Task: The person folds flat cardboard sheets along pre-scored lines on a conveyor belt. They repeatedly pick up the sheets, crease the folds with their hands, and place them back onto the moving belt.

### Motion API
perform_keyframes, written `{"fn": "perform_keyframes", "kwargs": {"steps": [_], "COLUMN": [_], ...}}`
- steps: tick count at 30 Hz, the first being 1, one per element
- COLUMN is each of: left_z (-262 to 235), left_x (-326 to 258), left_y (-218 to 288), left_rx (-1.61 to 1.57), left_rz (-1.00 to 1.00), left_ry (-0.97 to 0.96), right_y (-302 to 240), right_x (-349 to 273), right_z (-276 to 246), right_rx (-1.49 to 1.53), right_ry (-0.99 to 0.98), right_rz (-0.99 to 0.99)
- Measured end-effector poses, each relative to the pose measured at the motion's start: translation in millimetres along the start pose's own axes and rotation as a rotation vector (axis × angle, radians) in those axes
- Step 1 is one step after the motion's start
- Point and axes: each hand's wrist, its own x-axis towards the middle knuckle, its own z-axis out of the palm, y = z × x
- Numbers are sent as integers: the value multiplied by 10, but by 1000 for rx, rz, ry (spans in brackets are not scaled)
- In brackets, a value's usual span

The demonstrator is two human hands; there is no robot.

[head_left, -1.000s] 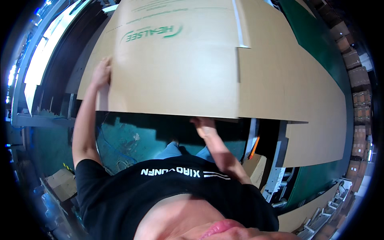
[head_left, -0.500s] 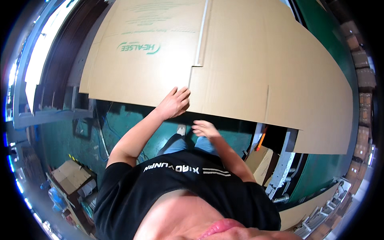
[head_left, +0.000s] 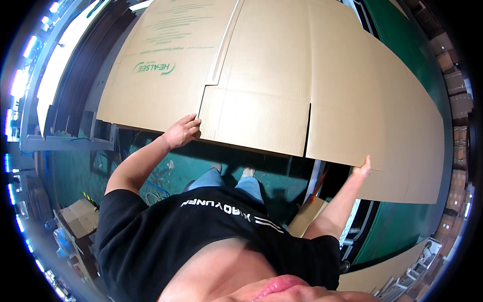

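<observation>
A large brown cardboard sheet [head_left: 261, 113] with slits and creases lies before me, with green print on its left panel [head_left: 151, 90]. My left hand [head_left: 183, 132] is at the near edge beside the seam, its fingers together over the top face; the thumb is partly hidden. Farther right, my right hand [head_left: 362, 167] grips the near edge, thumb on top and the other fingers hidden underneath. A dark slit runs into the board between the two hands.
Under the board stands a metal frame [head_left: 316, 173] with a cardboard piece [head_left: 308, 215] beside it. A green surface [head_left: 390, 226] extends at the right. At lower left is an open carton [head_left: 80, 217]. Dark stacked sheets [head_left: 85, 75] stand far left, and stacked cartons [head_left: 455, 105] line the right.
My right hand has gone from in front of my body out to the board's near edge at the right and taken hold. My left hand stays by the seam, now farther left in view.
</observation>
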Motion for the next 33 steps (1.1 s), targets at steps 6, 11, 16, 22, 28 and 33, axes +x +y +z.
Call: {"fn": "perform_keyframes", "kwargs": {"steps": [6,11,16,22,28,33], "left_z": [-34,75,146,161,233,223], "left_x": [72,25,-86,-66,-62,-89], "left_y": [34,-60,-77,-100,-98,-87], "left_rx": [-80,-119,-173,-185,-229,-524], "left_rz": [11,53,4,-18,-57,-300], "left_ry": [39,129,173,238,259,325], "right_y": [-1095,-836,303,1383,2182,1903], "right_x": [-1805,-3567,-4502,-4646,-4404,-4487], "right_z": [768,1454,1914,1985,1886,2097], "right_rx": [-296,-558,-771,-1025,-1162,-1174], "right_ry": [-360,-733,-1373,-1546,-1598,-1822], "right_rz": [-801,-1109,-1398,-1301,-1348,-1321]}}
